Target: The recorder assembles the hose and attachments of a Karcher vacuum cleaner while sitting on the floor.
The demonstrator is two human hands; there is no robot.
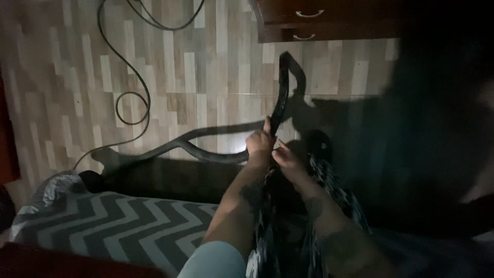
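Observation:
My left hand (259,145) is closed around the curved black handle end of a vacuum hose (284,87), where the ribbed grey hose (206,153) joins it. My right hand (288,160) sits just to the right, fingers bent against the same handle section; whether it grips is hard to tell in the dim light. The hose runs left from my hands along the floor. A dark patterned garment (329,180) hangs below my forearms.
A black power cord (135,92) loops over the pale wood-pattern floor (206,62). A dark wooden drawer unit (309,20) stands at the top. A grey zigzag-patterned cover (118,226) lies at lower left. The right side is deep in shadow.

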